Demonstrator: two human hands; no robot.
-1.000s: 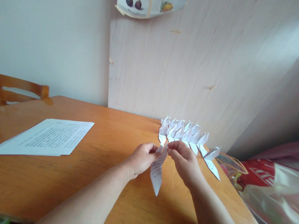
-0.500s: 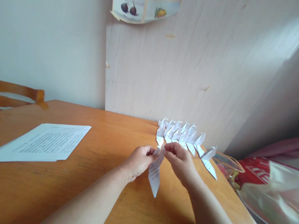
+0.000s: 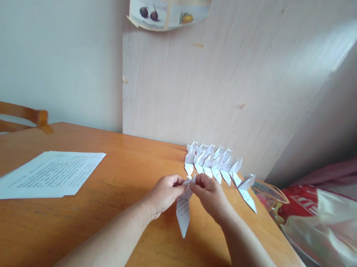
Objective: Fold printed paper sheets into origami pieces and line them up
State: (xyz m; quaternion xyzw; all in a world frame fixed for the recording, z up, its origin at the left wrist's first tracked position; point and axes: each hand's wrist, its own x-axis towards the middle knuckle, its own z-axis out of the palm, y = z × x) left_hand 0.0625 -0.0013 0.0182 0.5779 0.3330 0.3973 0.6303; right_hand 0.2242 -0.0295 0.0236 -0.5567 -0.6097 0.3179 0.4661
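Observation:
Between my two hands is a folded paper crane (image 3: pixel 183 212), white with printed text, one pointed wing hanging down toward me. My left hand (image 3: pixel 166 195) is closed on its upper left side, thumb and fingers pinching the paper. From the other side my right hand (image 3: pixel 212 196) pinches the thin upper tip near the middle. The fingers hide part of the upper folds. Just beyond my hands stand several finished-looking paper cranes (image 3: pixel 208 162) in close rows. Another paper crane (image 3: pixel 248 194) sits apart, nearer the table's right edge.
A stack of printed sheets (image 3: pixel 56 173) lies on the wooden table (image 3: pixel 124 166) at left. Behind it is a wooden chair (image 3: pixel 11 111). Plastic bags (image 3: pixel 322 221) crowd the table's right side. A fruit picture (image 3: pixel 169 5) hangs on the wall panel at the back.
My right hand's fingertips have come in closer to my left fingers and now pinch the crane's upper tip. The view has shifted slightly; the crane stays in both hands.

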